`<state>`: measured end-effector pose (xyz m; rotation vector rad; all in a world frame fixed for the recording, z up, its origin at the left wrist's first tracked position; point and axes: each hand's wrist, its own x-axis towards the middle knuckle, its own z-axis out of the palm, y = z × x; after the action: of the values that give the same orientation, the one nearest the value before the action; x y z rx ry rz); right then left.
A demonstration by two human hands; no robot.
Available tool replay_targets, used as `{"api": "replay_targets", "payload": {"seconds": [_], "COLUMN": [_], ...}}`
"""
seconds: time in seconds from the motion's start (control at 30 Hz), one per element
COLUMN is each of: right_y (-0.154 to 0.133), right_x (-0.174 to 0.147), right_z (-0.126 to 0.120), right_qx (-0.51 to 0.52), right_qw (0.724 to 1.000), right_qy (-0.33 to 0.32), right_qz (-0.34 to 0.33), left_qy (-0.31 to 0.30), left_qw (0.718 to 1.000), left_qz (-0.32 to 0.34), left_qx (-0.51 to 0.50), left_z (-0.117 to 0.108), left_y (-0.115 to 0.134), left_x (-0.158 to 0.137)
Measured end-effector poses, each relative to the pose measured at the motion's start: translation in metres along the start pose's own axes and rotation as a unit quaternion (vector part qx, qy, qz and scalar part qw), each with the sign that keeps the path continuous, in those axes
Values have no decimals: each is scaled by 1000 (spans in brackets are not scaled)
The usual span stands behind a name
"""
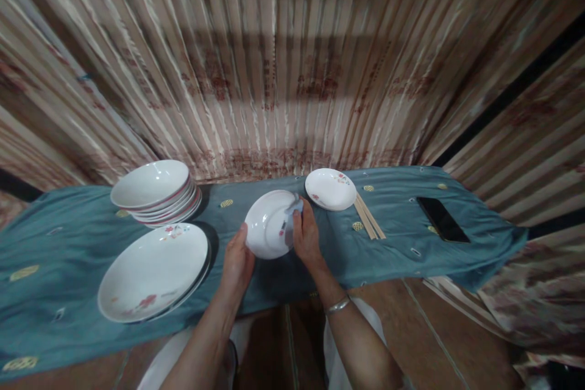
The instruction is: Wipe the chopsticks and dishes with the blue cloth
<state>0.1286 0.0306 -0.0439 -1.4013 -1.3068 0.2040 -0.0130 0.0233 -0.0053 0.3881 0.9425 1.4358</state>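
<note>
Your left hand (237, 256) grips a round, glossy white dish (265, 228) at its left edge; your right hand (308, 234) clasps pale-blue cloth (295, 204) against its right.

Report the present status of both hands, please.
Left hand gripping white plate by rim. Right hand holding bluish cloth against it. Chopsticks to the right, untouched.

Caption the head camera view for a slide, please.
Left hand holding a white plate, right hand holding a pale blue cloth at its edge, over a teal tablecloth.
</note>
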Motion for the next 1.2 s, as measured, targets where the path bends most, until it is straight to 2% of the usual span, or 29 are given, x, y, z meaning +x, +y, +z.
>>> {"api": "replay_targets", "payload": {"seconds": [0.23,0.7,1.2], "right_y": [7,20,18], "right_x": [-6,-18,-24], "right_z": [7,22,23], "right_qx": [-25,-88,-80], "right_qw": [1000,995,995], "right_qy": [-4,-34,-67], "right_qz": [-1,-15,-3], "left_qy": [29,57,75], "left_qw": [999,995,993], "left_qz": [-25,-62,-77], "left_qx": [-10,-52,-42], "left_z": [4,-4,-3], "left_y": [5,2,4], "left_x": [-1,8,8]}}
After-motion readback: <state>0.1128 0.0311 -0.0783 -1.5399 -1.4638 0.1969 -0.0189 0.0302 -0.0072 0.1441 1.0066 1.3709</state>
